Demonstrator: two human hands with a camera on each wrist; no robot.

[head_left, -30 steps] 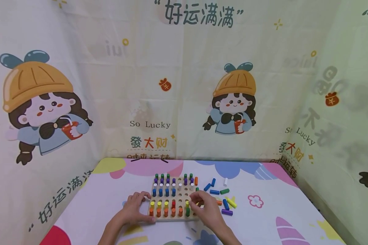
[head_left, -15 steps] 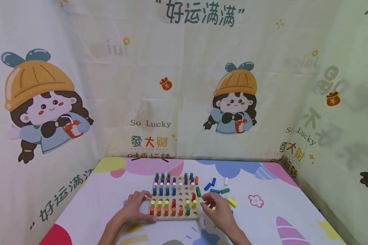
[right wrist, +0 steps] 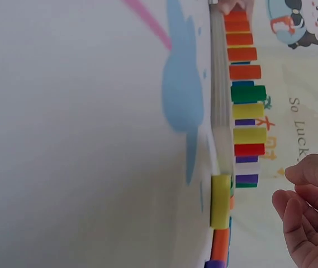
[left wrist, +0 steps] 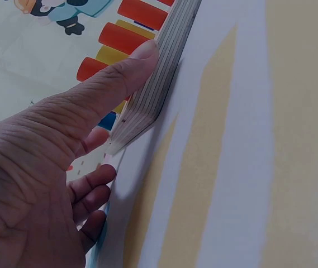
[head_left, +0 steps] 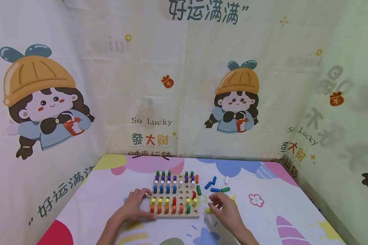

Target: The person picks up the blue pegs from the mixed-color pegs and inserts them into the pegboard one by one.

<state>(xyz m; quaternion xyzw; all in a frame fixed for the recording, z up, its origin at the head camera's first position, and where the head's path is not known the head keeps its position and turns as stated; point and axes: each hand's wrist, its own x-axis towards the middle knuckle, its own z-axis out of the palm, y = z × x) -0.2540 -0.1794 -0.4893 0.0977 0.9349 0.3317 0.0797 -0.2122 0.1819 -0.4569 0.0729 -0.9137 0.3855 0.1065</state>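
A wooden pegboard [head_left: 178, 216] stands on the table with rows of upright coloured pegs; several holes at its middle and right are bare. My left hand [head_left: 136, 206] holds its near left corner. In the left wrist view the thumb [left wrist: 142, 56] presses the layered front edge, with the other fingers round the corner. My right hand [head_left: 225, 207] hovers right of the board, over loose pegs, fingers loosely bent and nothing between them. A yellow peg [head_left: 208, 211] pokes out beside its fingertips. In the right wrist view this yellow peg [right wrist: 221, 201] lies near an orange peg [right wrist: 220, 243].
Beyond the right hand lie loose blue pegs [head_left: 215, 190], a green peg [head_left: 225, 189] and a white peg [head_left: 226, 180]. Another green peg [head_left: 198, 190] and an orange peg [head_left: 197, 179] lie along the board's right edge. Printed cloth walls [head_left: 196, 143] enclose the table.
My right hand has moved right, away from the board to the loose pegs. A yellow peg now stands uncovered in the board's right column. The left hand keeps its place.
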